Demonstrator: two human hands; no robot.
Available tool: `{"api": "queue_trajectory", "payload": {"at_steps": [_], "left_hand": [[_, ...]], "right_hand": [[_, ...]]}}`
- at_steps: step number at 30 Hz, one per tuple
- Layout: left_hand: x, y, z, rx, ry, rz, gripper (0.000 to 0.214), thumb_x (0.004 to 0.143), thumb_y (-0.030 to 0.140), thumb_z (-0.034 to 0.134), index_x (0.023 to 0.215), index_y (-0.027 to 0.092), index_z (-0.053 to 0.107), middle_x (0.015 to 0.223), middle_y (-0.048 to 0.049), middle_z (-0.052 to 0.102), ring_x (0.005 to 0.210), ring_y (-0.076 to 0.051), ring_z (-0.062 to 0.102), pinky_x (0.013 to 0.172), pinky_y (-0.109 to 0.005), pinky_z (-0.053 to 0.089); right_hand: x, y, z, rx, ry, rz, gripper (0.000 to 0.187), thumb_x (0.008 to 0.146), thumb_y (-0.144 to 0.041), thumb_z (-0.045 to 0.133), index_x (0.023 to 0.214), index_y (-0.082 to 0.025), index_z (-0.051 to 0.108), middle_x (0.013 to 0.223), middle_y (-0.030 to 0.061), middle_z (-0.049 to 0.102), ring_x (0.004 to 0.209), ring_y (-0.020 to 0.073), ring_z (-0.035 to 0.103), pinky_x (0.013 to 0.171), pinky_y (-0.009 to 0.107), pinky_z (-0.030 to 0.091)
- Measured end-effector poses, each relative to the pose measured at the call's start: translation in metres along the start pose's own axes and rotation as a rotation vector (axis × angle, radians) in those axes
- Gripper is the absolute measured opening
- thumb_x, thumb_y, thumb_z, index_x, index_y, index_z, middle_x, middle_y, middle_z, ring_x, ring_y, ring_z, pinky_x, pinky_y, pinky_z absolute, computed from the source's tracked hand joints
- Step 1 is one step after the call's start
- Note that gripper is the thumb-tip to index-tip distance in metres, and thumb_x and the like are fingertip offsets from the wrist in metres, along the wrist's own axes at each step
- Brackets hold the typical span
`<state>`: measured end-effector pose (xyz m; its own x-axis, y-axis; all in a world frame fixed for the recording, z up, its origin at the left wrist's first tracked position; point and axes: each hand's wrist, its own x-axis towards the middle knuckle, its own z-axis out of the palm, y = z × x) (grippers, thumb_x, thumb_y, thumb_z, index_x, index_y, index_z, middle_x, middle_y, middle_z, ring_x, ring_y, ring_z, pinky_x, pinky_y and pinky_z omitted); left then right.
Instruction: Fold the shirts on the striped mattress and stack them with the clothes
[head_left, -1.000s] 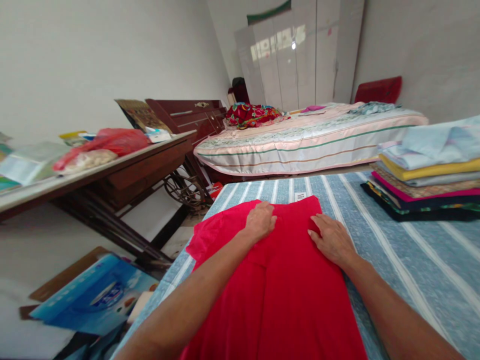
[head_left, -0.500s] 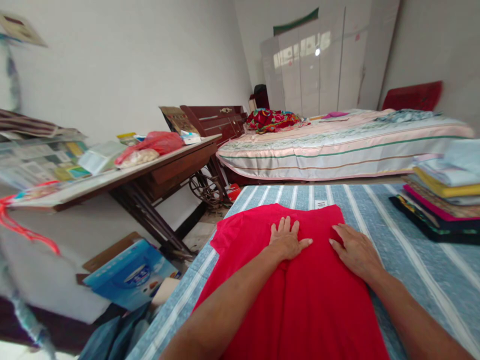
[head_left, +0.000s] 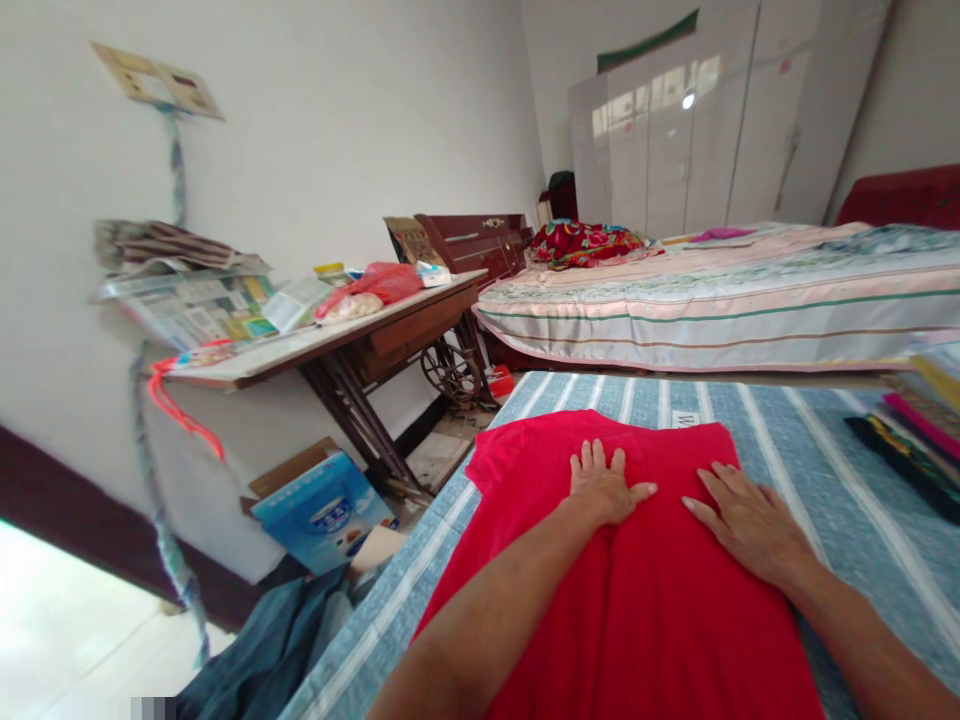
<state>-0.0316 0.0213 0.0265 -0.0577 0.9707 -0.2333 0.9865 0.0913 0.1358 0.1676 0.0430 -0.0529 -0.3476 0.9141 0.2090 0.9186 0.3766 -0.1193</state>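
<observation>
A red short-sleeved garment [head_left: 637, 600] lies spread over a blue-and-white striped surface [head_left: 810, 460], its one visible sleeve at the left and its lower end cut off by the frame. My left hand [head_left: 604, 487] rests flat on its upper middle, fingers spread. Over at the garment's right edge, my right hand [head_left: 754, 520] lies palm down with fingers stretched out, touching the red cloth. Neither hand grips anything. A white label with dark lettering [head_left: 684, 418] shows just beyond the garment's far edge.
A stack of folded clothes [head_left: 911, 440] sits on the striped surface at right. Leftward stands a sewing-machine table [head_left: 315, 345] bearing a red plastic bag [head_left: 390, 283]. Below it are a blue box [head_left: 322, 515] and dark cloth [head_left: 277, 640]. A bed [head_left: 675, 310] is behind.
The view has turned left, so everything sits further right in the picture. Both hands remain on the red garment; the right hand's fingers lie slightly further onto it.
</observation>
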Motion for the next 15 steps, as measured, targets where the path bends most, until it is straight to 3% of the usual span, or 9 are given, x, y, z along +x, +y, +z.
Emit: {"api": "queue_trajectory", "payload": {"at_steps": [5, 9, 15], "left_hand": [[-0.017, -0.006, 0.003, 0.003, 0.061, -0.030, 0.090, 0.076, 0.077, 0.016, 0.145, 0.019, 0.020, 0.153, -0.0126, 0.003, 0.139, -0.032, -0.003, 0.110, -0.055, 0.005], [-0.030, -0.015, 0.009, -0.036, 0.022, -0.024, 0.090, 0.077, 0.076, 0.018, 0.145, 0.018, 0.020, 0.153, -0.0145, 0.003, 0.140, -0.032, -0.001, 0.109, -0.055, 0.005], [-0.044, -0.017, 0.007, -0.103, 0.076, 0.018, 0.082, 0.081, 0.069, 0.019, 0.143, 0.015, 0.027, 0.153, -0.0147, 0.006, 0.140, -0.030, 0.001, 0.109, -0.055, 0.007]], "right_hand": [[-0.001, 0.001, -0.001, -0.015, -0.059, -0.004, 0.065, 0.087, -0.050, 0.024, 0.136, -0.010, 0.042, 0.143, 0.0140, 0.037, 0.133, 0.0277, 0.030, 0.104, 0.047, 0.027], [-0.002, 0.004, -0.001, -0.025, -0.114, -0.002, 0.069, 0.085, -0.052, 0.021, 0.138, -0.011, 0.039, 0.145, 0.0128, 0.033, 0.135, 0.0271, 0.026, 0.104, 0.047, 0.027], [-0.003, 0.011, 0.010, -0.006, -0.078, -0.014, 0.072, 0.082, -0.055, 0.020, 0.135, -0.012, 0.043, 0.144, 0.0132, 0.036, 0.134, 0.0277, 0.027, 0.104, 0.050, 0.027]]}}
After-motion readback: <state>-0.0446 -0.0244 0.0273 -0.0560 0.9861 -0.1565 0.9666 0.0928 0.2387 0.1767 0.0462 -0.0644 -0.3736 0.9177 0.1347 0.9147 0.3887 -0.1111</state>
